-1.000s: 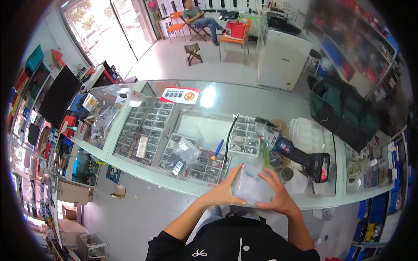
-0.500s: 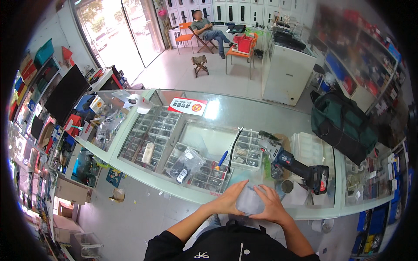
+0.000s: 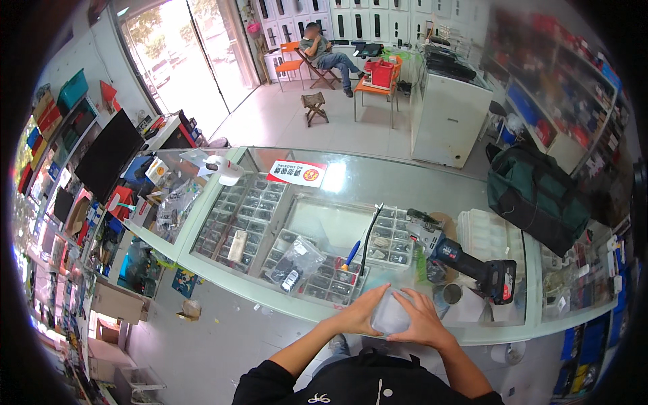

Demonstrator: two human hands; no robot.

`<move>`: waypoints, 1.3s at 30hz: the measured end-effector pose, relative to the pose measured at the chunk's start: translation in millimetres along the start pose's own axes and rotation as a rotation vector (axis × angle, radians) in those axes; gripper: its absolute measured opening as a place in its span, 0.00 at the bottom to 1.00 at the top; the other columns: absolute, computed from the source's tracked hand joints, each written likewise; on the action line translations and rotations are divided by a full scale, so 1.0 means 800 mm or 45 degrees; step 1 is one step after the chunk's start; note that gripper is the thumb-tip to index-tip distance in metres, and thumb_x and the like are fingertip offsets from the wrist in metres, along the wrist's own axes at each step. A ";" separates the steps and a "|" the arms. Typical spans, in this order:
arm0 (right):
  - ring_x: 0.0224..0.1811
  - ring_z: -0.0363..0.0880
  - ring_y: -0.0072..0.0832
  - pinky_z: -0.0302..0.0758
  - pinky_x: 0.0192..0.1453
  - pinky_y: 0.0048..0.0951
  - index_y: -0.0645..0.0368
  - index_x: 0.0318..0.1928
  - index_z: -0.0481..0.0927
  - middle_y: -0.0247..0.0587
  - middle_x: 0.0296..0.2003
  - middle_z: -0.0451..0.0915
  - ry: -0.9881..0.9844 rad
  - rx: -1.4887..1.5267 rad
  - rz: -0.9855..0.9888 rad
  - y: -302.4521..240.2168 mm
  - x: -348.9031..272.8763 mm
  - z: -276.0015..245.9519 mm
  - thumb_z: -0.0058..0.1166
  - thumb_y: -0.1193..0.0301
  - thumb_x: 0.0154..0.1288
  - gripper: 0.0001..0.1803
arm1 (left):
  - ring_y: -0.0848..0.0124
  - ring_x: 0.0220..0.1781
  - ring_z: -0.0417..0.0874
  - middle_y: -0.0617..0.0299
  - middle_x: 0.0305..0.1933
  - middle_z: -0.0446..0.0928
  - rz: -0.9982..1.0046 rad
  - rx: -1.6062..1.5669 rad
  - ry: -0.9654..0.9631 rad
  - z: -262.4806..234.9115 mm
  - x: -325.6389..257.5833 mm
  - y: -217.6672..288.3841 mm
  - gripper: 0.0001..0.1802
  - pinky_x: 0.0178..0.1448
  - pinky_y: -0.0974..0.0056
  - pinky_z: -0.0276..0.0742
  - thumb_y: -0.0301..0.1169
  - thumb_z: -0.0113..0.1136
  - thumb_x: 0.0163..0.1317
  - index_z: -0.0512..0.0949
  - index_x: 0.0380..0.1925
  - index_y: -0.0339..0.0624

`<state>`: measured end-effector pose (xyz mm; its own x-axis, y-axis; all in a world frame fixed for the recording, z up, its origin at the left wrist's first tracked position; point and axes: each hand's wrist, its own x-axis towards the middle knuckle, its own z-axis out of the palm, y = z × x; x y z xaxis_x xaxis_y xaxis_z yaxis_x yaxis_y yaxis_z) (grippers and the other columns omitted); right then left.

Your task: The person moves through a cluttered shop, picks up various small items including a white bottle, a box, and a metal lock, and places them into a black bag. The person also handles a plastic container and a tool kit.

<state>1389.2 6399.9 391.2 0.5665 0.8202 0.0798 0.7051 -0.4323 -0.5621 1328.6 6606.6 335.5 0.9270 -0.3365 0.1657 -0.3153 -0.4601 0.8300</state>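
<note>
Both hands at the near edge of a glass display counter [image 3: 378,185], cupped around a small translucent plastic box [image 3: 390,316]. Left hand [image 3: 363,312] along the box's left side, fingers pressed together and curved over its top corner; right hand [image 3: 424,322] along the right side, fingers likewise close together and wrapped over the edge, the two sets of fingertips nearly meeting above the box. Hard to tell whether the box rests on the glass or sits lifted just off it; hard to tell, too, whether its lid is shut, since the palms cover the seams. Just beyond the hands, a blue and black cordless power drill [image 3: 472,266] lying on its side, a small round tin [image 3: 451,293] beside it, and a stack of clear compartment trays [image 3: 487,233] behind. To the left, a blue-handled screwdriver [image 3: 351,254] and a clear bag of small parts [image 3: 294,260] lying over the compartments under the glass. Farther right, a dark green tool bag [image 3: 536,196] on the counter. By the look of it, handling of the box only at a gripping stage: box held and centred, nothing taken out or laid beside it, contents unseen, so any opening, filling or setting aside apparently not yet done.
</note>
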 end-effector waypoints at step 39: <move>0.61 0.57 0.48 0.53 0.65 0.44 0.54 0.63 0.63 0.52 0.59 0.59 -0.056 -0.101 0.018 -0.002 -0.005 0.002 0.69 0.54 0.33 0.51 | 0.49 0.62 0.61 0.44 0.65 0.57 -0.040 0.177 0.069 0.013 -0.001 0.005 0.63 0.67 0.53 0.52 0.44 0.72 0.33 0.45 0.66 0.33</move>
<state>1384.9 6397.7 390.2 0.5586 0.8287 0.0348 0.7295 -0.4709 -0.4960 1324.7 6596.5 333.0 0.9452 -0.2768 0.1729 -0.3078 -0.5802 0.7541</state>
